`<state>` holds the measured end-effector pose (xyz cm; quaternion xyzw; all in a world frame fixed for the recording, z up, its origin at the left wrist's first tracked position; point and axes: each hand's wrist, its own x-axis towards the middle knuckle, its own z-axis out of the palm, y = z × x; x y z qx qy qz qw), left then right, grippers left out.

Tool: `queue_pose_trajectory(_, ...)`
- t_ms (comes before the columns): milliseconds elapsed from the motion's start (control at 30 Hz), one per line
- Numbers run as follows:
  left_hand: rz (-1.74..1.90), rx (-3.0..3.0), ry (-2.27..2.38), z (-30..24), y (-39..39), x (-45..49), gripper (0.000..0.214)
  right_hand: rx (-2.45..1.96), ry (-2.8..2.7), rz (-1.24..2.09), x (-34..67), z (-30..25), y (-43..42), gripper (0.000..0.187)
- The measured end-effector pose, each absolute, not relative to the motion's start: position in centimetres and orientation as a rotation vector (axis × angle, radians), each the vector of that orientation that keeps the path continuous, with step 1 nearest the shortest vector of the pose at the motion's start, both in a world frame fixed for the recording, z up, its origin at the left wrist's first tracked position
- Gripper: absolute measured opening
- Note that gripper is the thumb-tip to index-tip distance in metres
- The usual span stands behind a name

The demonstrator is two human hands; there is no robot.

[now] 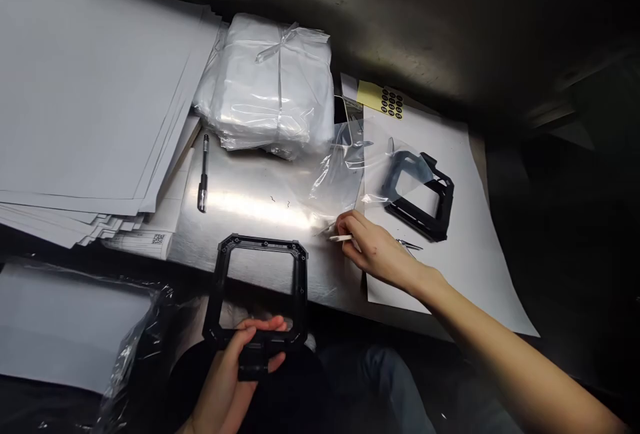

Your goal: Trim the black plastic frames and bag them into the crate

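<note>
My left hand (235, 367) is closed around the lower edge of a black plastic frame (300, 287), octagon-cornered with an open middle. It is held up in front of the table's near edge. My right hand (370, 244) is pinched around a slim white stick-like tool (341, 239), whose kind I cannot make out. Just beyond those fingers lies a clear plastic bag (340, 167), partly over a second black plastic frame (440, 221). That frame rests on a white paper sheet (470, 261). Under my right wrist, a small metal tool (411, 245) is partly hidden.
A tied bundle of clear plastic bags (280, 87) sits at the back of the metal table (245, 187). Stacked paper sheets (100, 87) fill the left. Between them lies a black pen (203, 174). A yellow sticker sheet (375, 97) is at the back right.
</note>
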<state>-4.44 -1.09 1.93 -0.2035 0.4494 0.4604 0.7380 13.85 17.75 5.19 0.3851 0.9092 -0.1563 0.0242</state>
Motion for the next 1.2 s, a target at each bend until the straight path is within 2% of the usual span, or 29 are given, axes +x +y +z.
queue_pose_trajectory(167,1.116,-0.511,0.892,1.8,-0.6,-4.0,0.019,1.089,2.657,-0.675,10.5,7.3,15.4,0.026)
queue_pose_trajectory(300,1.154,-0.473,0.829,1.5,-0.7,-3.7,0.019,0.933,2.65,-0.407,7.3,7.3,15.1,0.025)
queue_pose_trajectory(400,1.196,-0.344,0.883,1.1,-0.8,-3.5,0.015,0.796,2.638,-0.19,6.0,7.0,15.3,0.008)
queue_pose_trajectory(500,1.221,-0.326,0.913,0.8,-0.7,-3.3,0.023,0.675,2.656,-0.08,5.3,7.0,15.4,0.022)
queue_pose_trajectory(567,1.234,-0.356,0.884,0.7,-0.5,-3.3,0.027,0.633,2.681,-0.049,5.0,7.0,15.5,0.028)
queue_pose_trajectory(833,1.209,-0.48,0.847,0.4,-0.5,-3.3,0.032,0.556,2.703,0.054,4.2,6.9,16.0,0.031)
queue_pose_trajectory(1200,1.196,-0.499,0.887,0.3,-0.5,-3.5,0.032,0.495,2.666,0.033,4.4,6.7,16.7,0.034)
